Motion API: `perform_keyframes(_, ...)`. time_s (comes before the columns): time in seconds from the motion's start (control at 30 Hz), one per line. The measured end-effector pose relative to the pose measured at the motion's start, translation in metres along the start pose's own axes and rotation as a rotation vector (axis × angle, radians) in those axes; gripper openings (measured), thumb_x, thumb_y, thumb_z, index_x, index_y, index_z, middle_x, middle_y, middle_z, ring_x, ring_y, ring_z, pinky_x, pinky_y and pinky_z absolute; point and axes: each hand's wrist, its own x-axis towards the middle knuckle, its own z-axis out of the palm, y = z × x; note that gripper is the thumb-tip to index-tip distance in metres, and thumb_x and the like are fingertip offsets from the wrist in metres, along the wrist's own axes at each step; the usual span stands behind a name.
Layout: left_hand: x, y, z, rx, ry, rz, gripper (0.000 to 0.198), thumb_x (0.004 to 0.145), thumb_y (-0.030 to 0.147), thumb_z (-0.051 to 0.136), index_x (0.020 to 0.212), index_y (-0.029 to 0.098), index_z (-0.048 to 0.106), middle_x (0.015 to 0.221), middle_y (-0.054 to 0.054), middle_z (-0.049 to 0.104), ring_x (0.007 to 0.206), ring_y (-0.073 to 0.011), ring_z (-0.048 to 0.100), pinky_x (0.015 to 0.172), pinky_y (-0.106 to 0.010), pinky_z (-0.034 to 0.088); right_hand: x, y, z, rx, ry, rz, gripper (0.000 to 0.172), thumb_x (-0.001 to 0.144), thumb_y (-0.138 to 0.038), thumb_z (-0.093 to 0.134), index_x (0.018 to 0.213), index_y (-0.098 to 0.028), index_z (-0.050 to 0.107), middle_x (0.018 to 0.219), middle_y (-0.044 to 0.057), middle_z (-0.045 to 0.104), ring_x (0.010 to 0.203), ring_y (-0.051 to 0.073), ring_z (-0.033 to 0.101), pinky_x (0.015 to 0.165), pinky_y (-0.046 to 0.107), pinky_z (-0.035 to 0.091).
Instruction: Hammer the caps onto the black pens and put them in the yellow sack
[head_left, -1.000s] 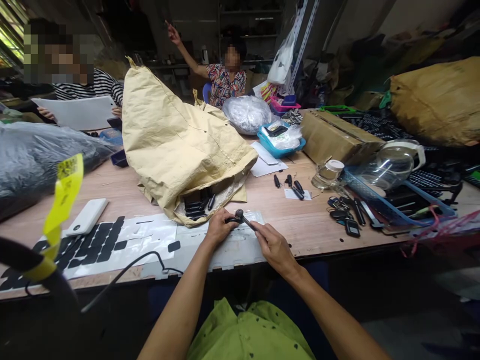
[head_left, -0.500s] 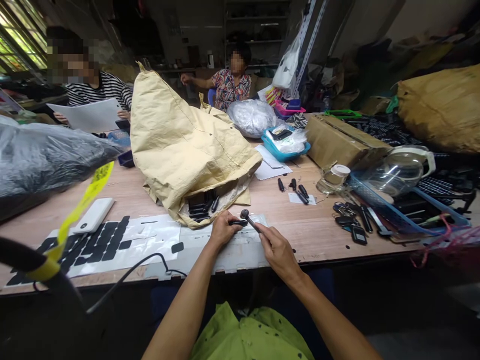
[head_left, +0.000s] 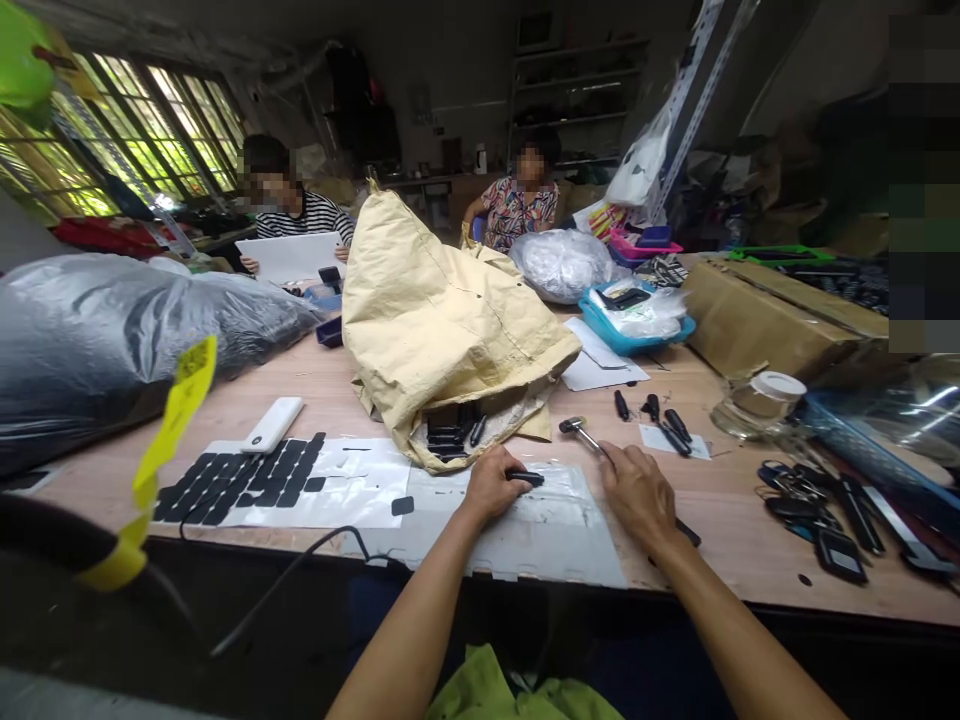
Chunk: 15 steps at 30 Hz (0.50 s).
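Observation:
My left hand (head_left: 491,483) pinches a small flat black part (head_left: 525,477) against a white sheet (head_left: 525,515) at the table's near edge. My right hand (head_left: 641,492) is closed round the handle of a small hammer (head_left: 577,429), whose metal head points up and left, a little above the sheet. Right behind my hands lies a tan paper sack (head_left: 442,320) with its mouth open toward me, and several black parts (head_left: 448,434) show inside it.
A white sheet holding rows of black pads (head_left: 232,480), a white power bank (head_left: 271,424) and a big dark plastic bag (head_left: 112,340) lie to the left. Black key shells (head_left: 814,500), a cardboard box (head_left: 765,315) and a blue tray (head_left: 637,315) lie right. Two people sit across the table.
The view swung up and to the left. My right hand drew the hammer to the right, away from the black part, which my left hand keeps pressed on the sheet.

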Motion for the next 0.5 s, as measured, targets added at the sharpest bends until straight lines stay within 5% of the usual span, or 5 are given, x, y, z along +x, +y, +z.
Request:
perform_keyframes(0.3,-0.009,0.018,-0.009,0.094,-0.044,0.050,0.011,0.078,0.020,0.072,0.089,0.020,0.072,0.092,-0.004,0.066,0.096,-0.0224,0.059,0.088,-0.035,0.045,0.009,-0.004,0.013,-0.192,0.078,-0.045,0.026,0.089,-0.018,0.054,0.107,-0.023,0.071,0.082,0.007,0.057,0.078,0.021,0.047,0.064,0.030,0.028)
perform_keyframes(0.4,-0.046,0.037,-0.007,0.066,-0.107,0.197,0.017,0.090,0.029,0.059,0.103,0.021,0.068,0.100,-0.007,0.069,0.097,-0.0227,0.060,0.090,-0.035,0.045,0.008,-0.005,0.010,-0.197,0.074,-0.050,0.026,0.089,-0.019,0.053,0.108,-0.022,0.071,0.083,0.007,0.056,0.079,0.021,0.046,0.064,0.031,0.028)
perform_keyframes(0.5,-0.099,0.044,0.011,0.012,-0.390,0.440,0.031,0.097,0.043,0.049,0.114,0.023,0.065,0.100,-0.009,0.071,0.094,-0.0220,0.064,0.090,-0.033,0.046,0.008,-0.007,0.008,-0.205,0.066,-0.049,0.028,0.090,-0.020,0.051,0.110,-0.022,0.070,0.084,0.008,0.056,0.079,0.021,0.047,0.064,0.031,0.028)
